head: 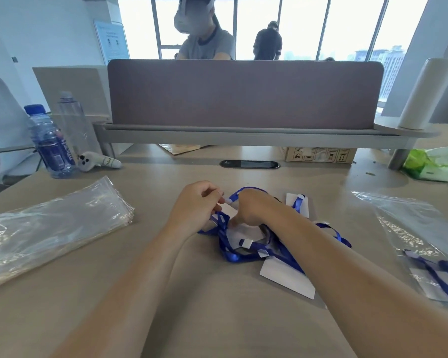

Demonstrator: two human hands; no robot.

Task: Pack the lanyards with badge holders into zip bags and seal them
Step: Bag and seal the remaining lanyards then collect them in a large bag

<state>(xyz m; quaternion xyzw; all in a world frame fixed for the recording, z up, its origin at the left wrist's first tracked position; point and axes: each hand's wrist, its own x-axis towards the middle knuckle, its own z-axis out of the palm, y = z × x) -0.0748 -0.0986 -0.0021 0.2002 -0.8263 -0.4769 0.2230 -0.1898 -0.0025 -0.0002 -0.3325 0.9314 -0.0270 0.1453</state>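
Centrally, the fingers (212, 193) of the left hand (194, 205) are curled and pinch the edge of a white badge holder (228, 210). The right hand (251, 208), just beside it, curls its fingers around a blue strap of the tangled lanyards (233, 257). That tangle lies on the counter (217, 319) under and just right of both hands, with more white holders among the straps. A stack of empty zip bags (55, 228) lies well to the left. A filled bag (429, 267) holding a blue lanyard lies at the right edge. A water bottle (51, 143) stands far left.
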